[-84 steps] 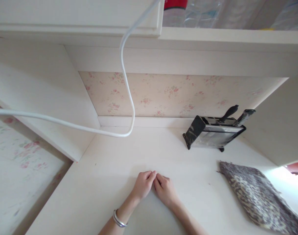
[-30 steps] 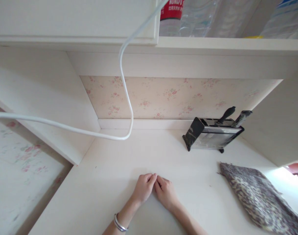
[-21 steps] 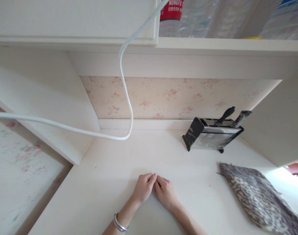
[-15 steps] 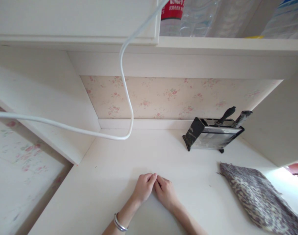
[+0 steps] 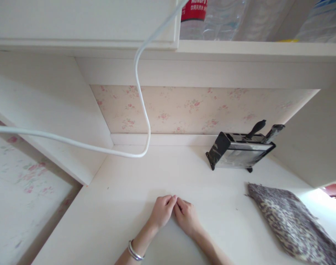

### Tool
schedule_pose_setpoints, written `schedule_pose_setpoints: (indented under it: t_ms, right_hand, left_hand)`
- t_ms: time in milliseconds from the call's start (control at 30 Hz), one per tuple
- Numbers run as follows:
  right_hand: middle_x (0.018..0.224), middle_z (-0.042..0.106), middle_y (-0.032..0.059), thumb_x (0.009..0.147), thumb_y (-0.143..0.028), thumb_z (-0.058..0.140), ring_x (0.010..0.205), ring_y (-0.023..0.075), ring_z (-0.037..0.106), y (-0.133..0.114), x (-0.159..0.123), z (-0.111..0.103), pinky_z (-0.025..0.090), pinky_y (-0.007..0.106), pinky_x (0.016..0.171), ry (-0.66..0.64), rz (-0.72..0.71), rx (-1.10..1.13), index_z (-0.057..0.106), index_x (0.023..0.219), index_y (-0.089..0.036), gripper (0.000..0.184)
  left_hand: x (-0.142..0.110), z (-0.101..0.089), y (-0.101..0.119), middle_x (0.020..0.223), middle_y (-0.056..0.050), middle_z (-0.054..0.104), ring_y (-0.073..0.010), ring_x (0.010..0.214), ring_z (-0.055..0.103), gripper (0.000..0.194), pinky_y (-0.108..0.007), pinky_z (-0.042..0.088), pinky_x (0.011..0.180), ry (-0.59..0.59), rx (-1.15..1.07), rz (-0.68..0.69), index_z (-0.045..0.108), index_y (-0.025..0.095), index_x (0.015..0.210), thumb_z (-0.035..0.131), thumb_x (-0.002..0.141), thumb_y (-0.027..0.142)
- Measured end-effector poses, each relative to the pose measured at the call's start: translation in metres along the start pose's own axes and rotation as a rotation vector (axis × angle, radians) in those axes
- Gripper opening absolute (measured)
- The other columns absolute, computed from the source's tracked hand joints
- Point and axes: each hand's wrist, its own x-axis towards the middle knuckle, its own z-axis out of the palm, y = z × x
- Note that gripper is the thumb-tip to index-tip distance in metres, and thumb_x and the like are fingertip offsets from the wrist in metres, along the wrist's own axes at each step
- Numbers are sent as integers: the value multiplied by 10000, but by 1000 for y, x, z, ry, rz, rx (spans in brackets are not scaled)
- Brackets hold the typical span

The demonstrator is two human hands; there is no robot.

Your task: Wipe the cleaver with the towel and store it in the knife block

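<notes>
My left hand (image 5: pixel 161 211) and my right hand (image 5: pixel 186 216) rest on the white countertop (image 5: pixel 123 221) as loose fists, knuckles and thumbs meeting in the middle. Nothing shows in either hand. A silver bangle (image 5: pixel 135 251) circles my left wrist. Beyond my right hand, against the back, stands a black-framed knife block (image 5: pixel 236 156) with clear sides; two black handles (image 5: pixel 256 129) stick out of its top. To the right lies a folded brown and cream patterned cloth (image 5: pixel 292 221), apart from my hands.
A white cable (image 5: pixel 145 121) loops across the upper left, close to the camera. Above the counter, a shelf (image 5: pixel 253 48) holds clear plastic bottles (image 5: pixel 225 18), one with a red label. White side panels (image 5: pixel 54 110) and a floral-papered back wall (image 5: pixel 179 110) border the counter.
</notes>
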Motion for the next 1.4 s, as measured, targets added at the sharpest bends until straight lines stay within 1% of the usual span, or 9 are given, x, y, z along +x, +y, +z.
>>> schedule_pose_setpoints:
  t_ms: [633,1033,1400]
  right_hand:
    - [745,645,38,957,-323,337,665,151,584,1,0,2,382,229,620,0,5,-11,548,797,-192,296]
    - [748,653,47,952,-314,333,667,154,592,0,0,1,385,228,620,-4,11,-21,556,795,-189,300]
    - [747,655,41,952,-316,333,663,151,589,-1,0,1,381,226,616,5,19,-29,563,796,-192,304]
  left_hand:
    - [0,-1,1,534,41,365,-105,551,347,445,-246,248,527,5,-18,-7,425,179,570,374,905,468]
    - [2,0,-2,540,40,363,-109,554,351,441,-248,255,532,-2,-19,5,428,182,574,371,906,467]
    - [0,-1,2,528,29,397,-119,551,368,453,-250,268,524,0,15,-4,459,184,571,353,904,473]
